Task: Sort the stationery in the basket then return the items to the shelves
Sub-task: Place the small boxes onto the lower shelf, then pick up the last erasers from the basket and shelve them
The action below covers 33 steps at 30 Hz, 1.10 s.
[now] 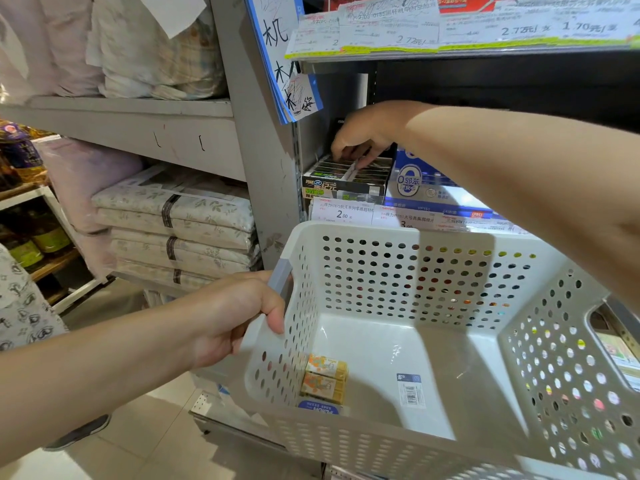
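Views: one, head-worn, wide-angle.
Position: above a white basket, close to it.
Facing: forward and down toward the shelf, just beyond the basket.
Edges: floor at lower left; bedding far left.

The white perforated plastic basket sits just in front of and below the grey metal shelf. Inside the basket, against its left wall, two small yellow-orange rectangular packs lie touching, one behind the other; a flat white barcode-labelled card lies to their right. Above and behind the basket, on the shelf, a dark cardboard display box stands left of a blue-and-white carton. Left of the basket, folded leaf-print bedding packs are stacked.
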Available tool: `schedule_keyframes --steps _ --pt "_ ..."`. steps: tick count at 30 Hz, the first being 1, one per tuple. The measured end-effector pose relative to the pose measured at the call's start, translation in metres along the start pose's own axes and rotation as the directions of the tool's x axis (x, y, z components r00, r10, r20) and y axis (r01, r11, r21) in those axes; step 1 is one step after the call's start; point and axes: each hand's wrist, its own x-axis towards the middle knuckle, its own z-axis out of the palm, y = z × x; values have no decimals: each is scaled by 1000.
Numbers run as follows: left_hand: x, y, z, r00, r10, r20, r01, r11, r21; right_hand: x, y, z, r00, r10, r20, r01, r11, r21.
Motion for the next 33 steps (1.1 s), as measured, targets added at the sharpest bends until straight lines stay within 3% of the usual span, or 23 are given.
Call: schedule_keyframes --steps 7,16,19,23,27,30,33 --pt "2 -1 -1 1000 -10 5 10 1000 17 2 3 -1 999 -28 32 30 997 -71" --pt "5 1 0 999 -38 -1 38 999 13 -15 16 -10 968 -249 17 247 945 -214" --pt "5 1 0 1000 -30 -4 30 999 27 -24 18 -6 950 -298 -88 255 910 -325" --pt "4 0 2 1000 -28 8 28 999 41 -45 24 -1 840 -406 -359 347 912 -219" --pt "2 0 3 1000 -21 7 21 999 34 -89 45 16 651 -500 -571 536 836 -121" --pt "0 -2 3 1000 -19 18 18 999 37 -137 63 39 611 -591 -526 653 752 -87" --pt "-2 2 6 1000 -16 24 15 1000 23 -171 75 61 677 -655 -336 665 740 -101"
